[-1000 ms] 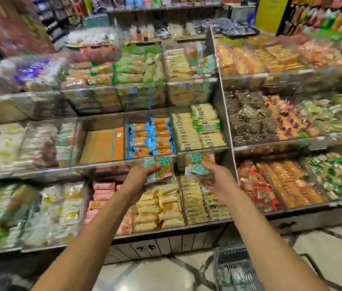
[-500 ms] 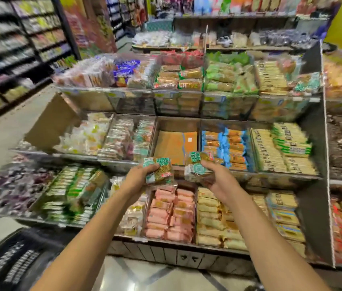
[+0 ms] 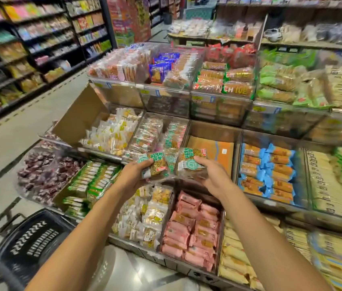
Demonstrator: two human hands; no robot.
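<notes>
L hand [image 3: 133, 175] grips left pack [image 3: 155, 168] & R hand [image 3: 213, 175] grips right pack [image 3: 190, 159], just left of orange card [image 3: 218, 151]; green label script unreadable, shelf packs [image 3: 237, 90] above it read "CH IVE".

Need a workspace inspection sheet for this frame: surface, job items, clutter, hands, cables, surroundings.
surface: tiered clear bins packed with wrapped snacks.
job's things: left packet, right packet, both green-labelled, held above the bins.
clutter: pink packets, blue packets, cardboard flap at left.
grippers: left hand grips left packet; right hand grips right packet.
cables: nothing seen.
surroundings: black basket lower left; aisle shelves beyond.
</notes>
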